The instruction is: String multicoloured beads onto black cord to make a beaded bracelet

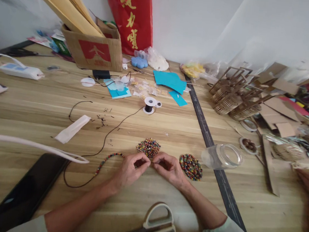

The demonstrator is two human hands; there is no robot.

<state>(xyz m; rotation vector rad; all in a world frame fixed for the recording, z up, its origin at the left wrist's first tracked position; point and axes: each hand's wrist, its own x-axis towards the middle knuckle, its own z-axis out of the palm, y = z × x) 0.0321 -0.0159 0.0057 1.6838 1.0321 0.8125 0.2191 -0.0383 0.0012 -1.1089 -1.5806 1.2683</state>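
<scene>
- Lying at about 9 o'clock from the hands, a strung run of beads [106, 161] is sitting on the dark cord [106, 137], filling only a short curved stretch; much bare cord is trailing on toward the spool [149, 105] at 12 o'clock, so I am judging the stringing as begun but far from finished.
- Pinching the cord's end between thumb and forefinger, the left hand [130, 168] is resting on the wooden table [36, 109], the other fingers curled in.
- Sitting at 12 o'clock just beyond the fingertips, a pile of loose beads [149, 147] is waiting unstrung.
- Meeting the left hand fingertip to fingertip, the right hand [169, 166] is pinching something tiny, probably a bead, too small to tell.
- Lying at 3 o'clock, touching the right hand, a second bead pile [191, 166] is showing plenty left to thread.
- Lying on its side further toward 3 o'clock, a clear jar [222, 156] is looking emptied.
- Resting at 6 o'clock, scissors [150, 228] are lying untouched.
</scene>
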